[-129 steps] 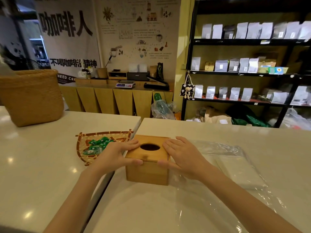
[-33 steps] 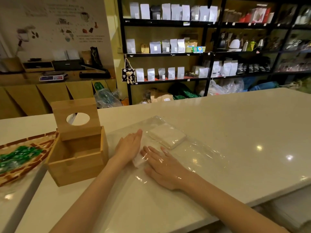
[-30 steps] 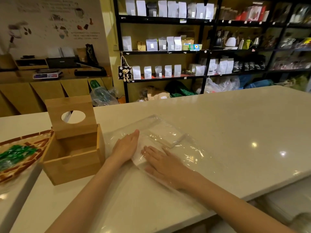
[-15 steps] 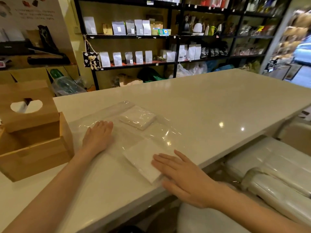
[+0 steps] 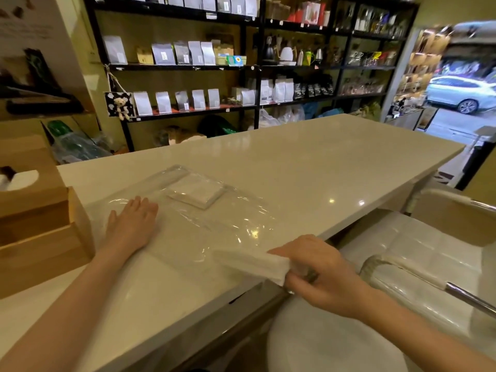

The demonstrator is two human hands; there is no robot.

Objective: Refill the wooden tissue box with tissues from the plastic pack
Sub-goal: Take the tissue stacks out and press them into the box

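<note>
The right hand [image 5: 319, 275] is closed in a pinch on a flat stack of tissues [image 5: 252, 263], thumb under and fingers over its near end. The stack juts past the near edge of the counter [image 5: 308, 170], its far end still lying under the clear plastic pack [image 5: 204, 218].

The left hand [image 5: 132, 224] lies flat and open, palm down with fingers together, pressing the left end of the pack onto the counter. It grips nothing.

The pack is spread loose and wrinkled across the counter between the two hands. Farther back inside the pack, beyond the left hand's fingertips, sits a second square stack [image 5: 197, 190] of white tissues.

The box [image 5: 40, 232] stands on the counter just left of the pack, at the frame's left edge, close beside the left wrist. Its lid [image 5: 24, 173], with an oval hole, stands raised at the back, and the box is open on top. What lies inside cannot be seen.

Right of the counter, below its edge, is a white padded chair [image 5: 418, 253] with a metal armrest. Behind the counter, black shelves [image 5: 241, 68] hold rows of pale pouches and kettles. Far right of the counter, a doorway shows a white car [image 5: 459, 93] in the street.
</note>
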